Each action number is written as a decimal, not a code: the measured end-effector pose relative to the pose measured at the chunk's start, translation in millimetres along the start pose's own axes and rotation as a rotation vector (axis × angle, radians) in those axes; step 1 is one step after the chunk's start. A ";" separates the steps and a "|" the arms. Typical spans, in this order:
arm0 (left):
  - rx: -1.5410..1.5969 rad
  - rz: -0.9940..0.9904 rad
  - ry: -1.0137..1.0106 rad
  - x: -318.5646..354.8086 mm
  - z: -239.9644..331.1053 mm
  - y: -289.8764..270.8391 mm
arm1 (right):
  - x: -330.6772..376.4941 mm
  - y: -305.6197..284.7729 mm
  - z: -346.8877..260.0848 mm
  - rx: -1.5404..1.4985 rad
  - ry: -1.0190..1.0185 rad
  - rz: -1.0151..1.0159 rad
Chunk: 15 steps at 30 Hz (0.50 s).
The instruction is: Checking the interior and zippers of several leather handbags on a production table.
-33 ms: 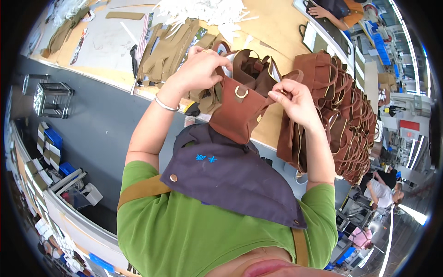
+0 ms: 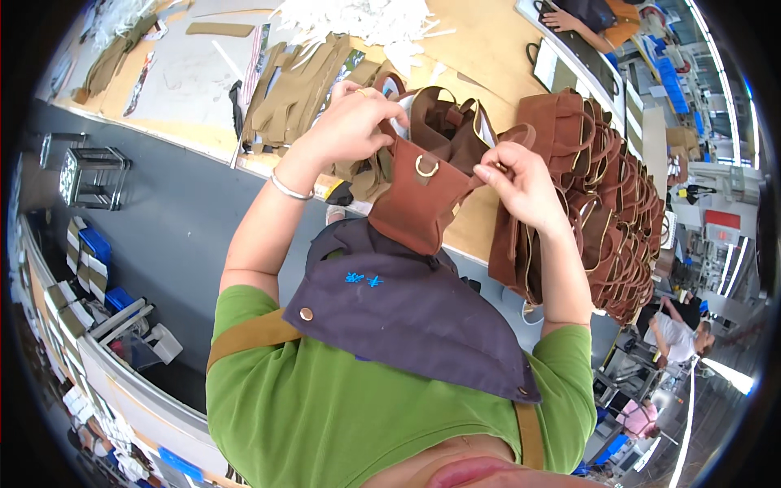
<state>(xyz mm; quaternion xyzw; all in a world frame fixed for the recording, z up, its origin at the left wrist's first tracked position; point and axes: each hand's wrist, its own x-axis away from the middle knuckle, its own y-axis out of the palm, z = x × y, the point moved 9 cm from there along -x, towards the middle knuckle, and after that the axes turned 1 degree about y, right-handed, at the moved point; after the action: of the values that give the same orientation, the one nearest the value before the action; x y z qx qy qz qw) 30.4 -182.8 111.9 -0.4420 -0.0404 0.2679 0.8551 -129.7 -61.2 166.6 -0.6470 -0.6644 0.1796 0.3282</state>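
Observation:
A reddish-brown handbag (image 2: 411, 199) stands tilted at the table's near edge, its top turned away from me and its darker inside showing. On its near end panel sits a gold D-ring (image 2: 426, 166). My left hand (image 2: 358, 124) pinches the bag's upper left edge, thumb and fingers closed on it. With thumb and forefinger, my right hand (image 2: 519, 180) grips the upper right edge. Two loop handles rise beyond the opening. The bag's bottom rests close against my dark apron (image 2: 399, 313).
Many similar brown bags (image 2: 598, 203) are packed in rows at the right. Olive-brown fabric strips (image 2: 297, 89) lie left of my hands, with white scraps (image 2: 358, 20) beyond. A co-worker's hand (image 2: 561, 20) rests at the far right. Metal stools (image 2: 96, 175) stand on the floor at left.

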 end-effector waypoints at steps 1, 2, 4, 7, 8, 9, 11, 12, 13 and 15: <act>-0.005 0.084 0.079 3.3 8.6 -8.0 | 8.0 -5.3 -12.2 0.148 -0.164 0.057; -0.041 0.121 0.123 7.3 19.4 -14.5 | 15.0 -6.7 -20.0 0.169 -0.209 0.032; -0.100 0.186 0.218 16.1 49.0 -33.4 | 28.3 -14.0 -37.7 0.213 -0.286 -0.016; -0.226 0.225 0.339 26.5 93.5 -41.7 | 38.8 -27.6 -29.2 0.383 -0.447 0.101; -0.246 0.183 0.363 25.4 99.3 -37.0 | 38.1 -32.4 -21.3 0.460 -0.445 0.184; -0.240 0.055 0.379 23.6 99.3 -14.3 | 35.5 -31.6 -4.6 0.517 -0.428 0.225; -0.204 -0.267 0.251 14.2 90.3 32.2 | 28.7 -16.6 31.5 0.550 -0.411 0.235; -0.188 -0.427 0.177 12.8 84.8 55.4 | 27.2 -10.5 43.3 0.563 -0.408 0.235; -0.178 -0.446 0.143 9.1 81.1 69.4 | 29.1 -6.3 50.8 0.542 -0.403 0.231; -0.162 -0.480 0.072 -3.8 72.7 92.4 | 31.0 -1.5 61.2 0.502 -0.400 0.223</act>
<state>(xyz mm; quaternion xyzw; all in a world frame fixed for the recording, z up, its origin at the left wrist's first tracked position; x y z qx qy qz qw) -34.2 -88.2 84.8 -0.4961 -0.1350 0.0371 0.8569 -170.0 -19.7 129.9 -0.5665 -0.5758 0.4959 0.3189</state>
